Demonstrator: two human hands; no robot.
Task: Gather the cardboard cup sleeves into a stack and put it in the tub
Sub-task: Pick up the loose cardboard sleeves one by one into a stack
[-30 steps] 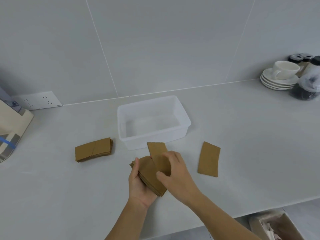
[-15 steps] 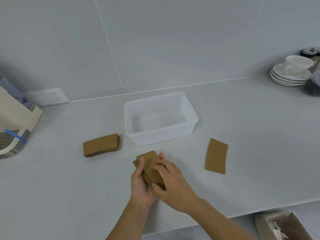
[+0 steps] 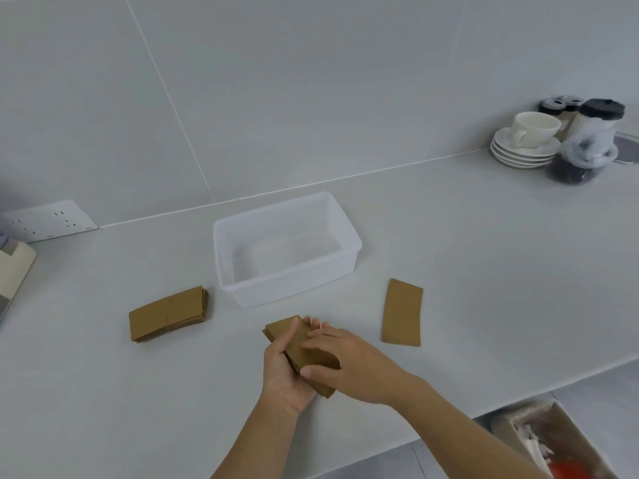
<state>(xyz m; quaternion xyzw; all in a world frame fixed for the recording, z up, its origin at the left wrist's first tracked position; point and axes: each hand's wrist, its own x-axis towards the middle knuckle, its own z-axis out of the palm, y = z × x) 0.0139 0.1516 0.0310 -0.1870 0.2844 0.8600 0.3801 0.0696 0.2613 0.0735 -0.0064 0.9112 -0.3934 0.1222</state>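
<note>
A stack of brown cardboard cup sleeves (image 3: 300, 344) is held just above the counter, in front of the tub. My left hand (image 3: 281, 371) cups it from below and the left. My right hand (image 3: 349, 363) presses on its top and right edge. A clear plastic tub (image 3: 345, 252) stands empty behind the hands. Another pile of sleeves (image 3: 168, 312) lies flat to the left of the tub. A single sleeve (image 3: 402, 312) lies flat to the right of the hands.
A cup on stacked saucers (image 3: 527, 141) and dark-lidded jars (image 3: 587, 143) stand at the far right. A wall socket (image 3: 48, 221) and a beige appliance (image 3: 12, 271) are at the left. An open cardboard box (image 3: 553, 440) sits below the counter's front edge.
The loose sleeve that stuck out past the stack a second ago has been pushed down into it. Both hands have closed round the squared stack. The view has shifted slightly.
</note>
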